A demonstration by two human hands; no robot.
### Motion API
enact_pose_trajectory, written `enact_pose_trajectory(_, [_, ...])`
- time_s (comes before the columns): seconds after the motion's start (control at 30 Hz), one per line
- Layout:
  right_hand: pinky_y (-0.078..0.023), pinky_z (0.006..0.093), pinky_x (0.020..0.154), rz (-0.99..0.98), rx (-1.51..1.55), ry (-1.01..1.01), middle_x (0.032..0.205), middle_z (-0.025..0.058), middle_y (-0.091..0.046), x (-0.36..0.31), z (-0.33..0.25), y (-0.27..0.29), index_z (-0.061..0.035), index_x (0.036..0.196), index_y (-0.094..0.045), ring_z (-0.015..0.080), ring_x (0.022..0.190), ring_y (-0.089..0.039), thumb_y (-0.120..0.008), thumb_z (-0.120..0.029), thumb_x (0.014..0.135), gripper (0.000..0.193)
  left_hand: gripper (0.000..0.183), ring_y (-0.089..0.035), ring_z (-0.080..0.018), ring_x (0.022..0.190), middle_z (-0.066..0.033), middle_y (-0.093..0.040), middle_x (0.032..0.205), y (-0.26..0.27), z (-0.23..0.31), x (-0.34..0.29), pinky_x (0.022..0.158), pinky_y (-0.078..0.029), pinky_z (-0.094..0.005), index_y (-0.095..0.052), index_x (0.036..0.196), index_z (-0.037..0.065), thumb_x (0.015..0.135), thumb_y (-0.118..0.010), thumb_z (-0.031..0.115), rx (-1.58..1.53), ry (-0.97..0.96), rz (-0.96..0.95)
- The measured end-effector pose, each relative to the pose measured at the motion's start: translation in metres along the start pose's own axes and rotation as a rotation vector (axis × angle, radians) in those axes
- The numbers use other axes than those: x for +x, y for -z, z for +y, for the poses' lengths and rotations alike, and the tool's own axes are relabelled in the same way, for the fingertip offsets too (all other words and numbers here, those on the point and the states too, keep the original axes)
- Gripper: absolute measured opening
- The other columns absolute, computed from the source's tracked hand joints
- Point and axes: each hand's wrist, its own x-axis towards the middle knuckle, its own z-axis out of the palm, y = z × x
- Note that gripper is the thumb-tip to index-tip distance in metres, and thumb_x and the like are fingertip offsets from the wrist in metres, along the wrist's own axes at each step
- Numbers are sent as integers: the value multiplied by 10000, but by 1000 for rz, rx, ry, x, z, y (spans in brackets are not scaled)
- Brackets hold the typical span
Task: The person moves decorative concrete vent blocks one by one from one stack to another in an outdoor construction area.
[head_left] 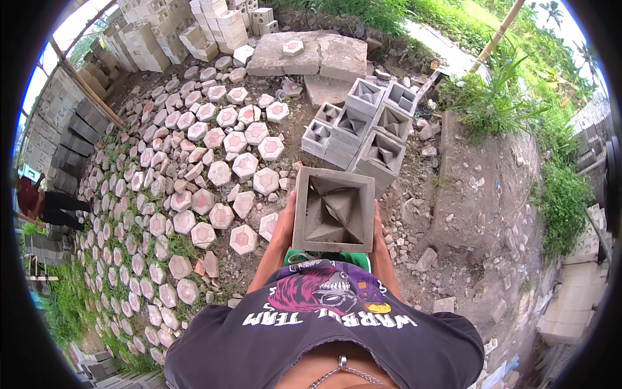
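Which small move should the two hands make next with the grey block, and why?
Perhaps move the grey block slightly forward and right, toward the grouped hollow blocks, keeping both sides supported. The left hand and right hand hold it from opposite sides, and those similar blocks stand ahead, slightly right.

The held block (pixel 334 211) looks like matt, fine-grained concrete, as do the paler stacked blocks (pixel 353 124). The hexagonal pavers (pixel 245 165) have dull, gritty faces, and the slab (pixel 343 55) is rough and cracked. The shirt (pixel 311 330) is matt cloth; the neck chain (pixel 343 364) is shiny metal.
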Motion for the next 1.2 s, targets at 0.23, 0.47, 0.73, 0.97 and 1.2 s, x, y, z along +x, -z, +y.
enact_pose_trajectory(0.23, [-427, 357, 989, 13, -77, -1, 1342, 156, -453, 85, -35, -15, -20, 1405, -337, 251, 1165, -513, -334, -604, 934, 750, 814, -534, -254, 1100, -189, -562, 1225, -14, 51, 85, 942, -401, -339, -519, 1275, -38, 898, -331, 658, -94, 17, -41])
enact_pose_trajectory(0.47, [-375, 350, 1035, -18, -60, 56, 1362, 143, -437, 187, -81, -35, -14, 1417, -312, 257, 1231, -456, -273, -604, 946, 756, 847, -507, -261, 1146, -171, -544, 1258, -30, 96, 218, 978, -381, -352, -495, 1312, -4, 872, -330, 701, -136, -35, -151])
enact_pose_trajectory(0.73, [-369, 359, 1026, -5, 72, 46, 1343, 134, -452, 289, -141, -46, -9, 1392, -347, 240, 1201, -466, -289, -618, 936, 763, 784, -588, -202, 974, -137, -583, 1175, -64, 183, 316, 847, -475, -326, -512, 1283, -1, 888, -369, 661, -80, 55, -137])
enact_pose_trajectory(0.97, [-384, 349, 1017, 125, 100, 39, 1336, 172, -459, 342, -147, -39, 31, 1370, -366, 255, 1208, -474, -317, -656, 909, 829, 720, -551, -219, 1108, -154, -533, 1268, -83, 235, 388, 953, -439, -334, -430, 1341, -8, 946, -316, 583, -86, 126, -335])
enact_pose_trajectory(1.2, [-252, 360, 1098, 560, -299, -171, 1415, 207, -358, 384, -121, -19, 93, 1407, -239, 285, 1315, -355, -688, -611, 709, 1087, 734, -492, -203, 1122, -136, -525, 1238, -72, 215, 473, 986, -360, -341, -453, 1291, -49, 833, -604, 504, 334, 312, -431])
